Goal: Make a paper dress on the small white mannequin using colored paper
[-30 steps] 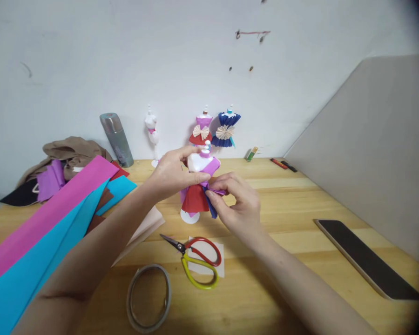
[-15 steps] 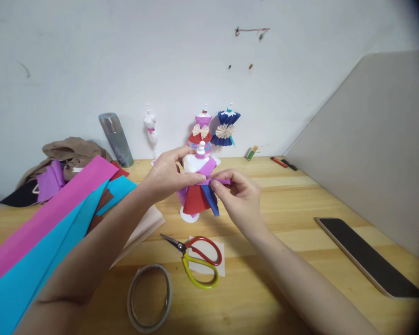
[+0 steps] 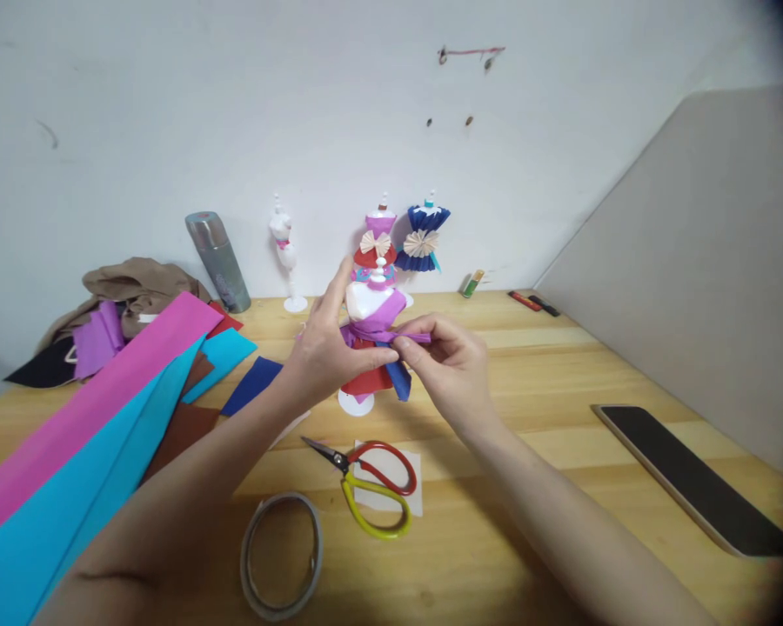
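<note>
A small white mannequin [image 3: 367,300] stands on a round base on the wooden table [image 3: 561,382]. It wears a red paper skirt, a blue piece and a purple paper band [image 3: 391,335] round its waist. My left hand [image 3: 330,343] wraps the mannequin from the left, thumb pressed on the band, fingers raised behind the bust. My right hand [image 3: 447,365] pinches the band's free end just right of the waist.
Scissors [image 3: 371,487] with red and yellow handles lie on a white slip in front, a tape ring [image 3: 280,556] nearer me. Pink and cyan paper sheets [image 3: 84,435] spread left. Two dressed mannequins [image 3: 401,239], a bare one, a flask [image 3: 217,259] stand by the wall. A phone [image 3: 692,478] lies right.
My right hand rose from the skirt to waist height and pulled the purple band out sideways. My left hand shifted its grip, fingers now lifted behind the bust.
</note>
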Demonstrator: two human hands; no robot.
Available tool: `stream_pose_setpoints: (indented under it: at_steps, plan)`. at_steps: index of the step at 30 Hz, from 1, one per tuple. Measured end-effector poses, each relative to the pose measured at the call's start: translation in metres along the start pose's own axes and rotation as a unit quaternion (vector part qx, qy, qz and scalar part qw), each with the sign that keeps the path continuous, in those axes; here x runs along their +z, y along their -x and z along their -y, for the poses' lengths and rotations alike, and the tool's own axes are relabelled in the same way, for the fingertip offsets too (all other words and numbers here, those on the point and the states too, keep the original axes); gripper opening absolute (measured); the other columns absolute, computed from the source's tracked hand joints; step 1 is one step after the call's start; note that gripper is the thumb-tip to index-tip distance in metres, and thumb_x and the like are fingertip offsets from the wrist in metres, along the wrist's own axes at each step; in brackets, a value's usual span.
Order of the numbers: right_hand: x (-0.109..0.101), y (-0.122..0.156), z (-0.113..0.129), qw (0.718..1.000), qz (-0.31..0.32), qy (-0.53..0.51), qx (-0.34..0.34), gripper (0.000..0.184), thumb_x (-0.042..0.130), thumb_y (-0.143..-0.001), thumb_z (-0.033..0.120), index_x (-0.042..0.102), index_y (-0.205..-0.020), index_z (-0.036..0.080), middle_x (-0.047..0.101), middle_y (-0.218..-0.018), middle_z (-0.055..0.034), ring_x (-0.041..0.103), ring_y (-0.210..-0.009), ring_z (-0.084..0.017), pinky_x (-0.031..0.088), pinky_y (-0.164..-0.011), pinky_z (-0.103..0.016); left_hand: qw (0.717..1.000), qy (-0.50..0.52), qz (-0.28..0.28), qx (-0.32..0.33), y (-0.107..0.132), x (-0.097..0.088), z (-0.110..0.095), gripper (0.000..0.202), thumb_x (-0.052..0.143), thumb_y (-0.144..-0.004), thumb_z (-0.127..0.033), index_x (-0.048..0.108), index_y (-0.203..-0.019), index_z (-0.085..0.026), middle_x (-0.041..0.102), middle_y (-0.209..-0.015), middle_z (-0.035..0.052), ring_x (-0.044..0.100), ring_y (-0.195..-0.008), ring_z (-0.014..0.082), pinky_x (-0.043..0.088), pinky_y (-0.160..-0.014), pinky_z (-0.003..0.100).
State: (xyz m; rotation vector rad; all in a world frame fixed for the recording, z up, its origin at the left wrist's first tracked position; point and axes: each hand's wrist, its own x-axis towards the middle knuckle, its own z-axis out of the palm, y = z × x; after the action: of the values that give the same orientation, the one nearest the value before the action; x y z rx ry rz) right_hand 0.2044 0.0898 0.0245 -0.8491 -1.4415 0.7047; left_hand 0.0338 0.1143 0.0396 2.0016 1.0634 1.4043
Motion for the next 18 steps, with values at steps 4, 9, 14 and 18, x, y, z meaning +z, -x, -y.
stream_pose_setpoints:
  at_steps: [4,9,14,18]
  plan:
    - [-0.001,0.000,0.001,1.000,0.006,-0.007,0.009,0.011,0.070,-0.080,0.024,0.064,-0.071,0.021,0.062,-0.064,0.0018,0.055,-0.058,-0.013,0.048,-0.059,-0.029,0.994,0.104,0.025,-0.014,-0.001,0.008,0.004,0.100,0.081,-0.067,-0.030,0.035,-0.154,-0.018,0.043,-0.156,0.0185,0.045,-0.143,0.0344,0.043,-0.116,0.044]
    - [0.000,-0.001,0.000,1.000,0.004,-0.011,0.007,0.011,0.069,-0.081,0.024,0.064,-0.071,0.021,0.061,-0.062,0.0026,0.055,-0.058,-0.013,0.048,-0.059,-0.030,0.983,0.179,0.028,-0.021,0.000,0.012,0.009,0.092,0.080,-0.066,-0.022,0.042,-0.150,-0.020,0.054,-0.149,0.0144,0.054,-0.135,0.0308,0.048,-0.112,0.040]
    - [-0.001,0.000,0.001,0.999,0.003,0.026,-0.035,0.011,0.066,-0.083,0.021,0.064,-0.073,0.022,0.067,-0.069,0.0003,0.059,-0.062,-0.015,0.049,-0.062,-0.031,0.980,0.195,0.036,-0.030,-0.001,0.012,0.008,0.091,0.081,-0.066,-0.019,0.043,-0.149,-0.020,0.059,-0.144,0.0133,0.056,-0.134,0.0295,0.048,-0.112,0.039]
    - [-0.001,0.004,0.002,0.988,0.007,0.095,-0.124,0.013,0.064,-0.085,0.018,0.064,-0.073,0.024,0.071,-0.075,-0.0025,0.065,-0.072,-0.019,0.050,-0.066,-0.034,0.979,0.197,0.040,-0.033,-0.002,0.011,0.005,0.090,0.081,-0.066,-0.022,0.043,-0.148,-0.018,0.060,-0.143,0.0143,0.057,-0.132,0.0297,0.050,-0.109,0.038]
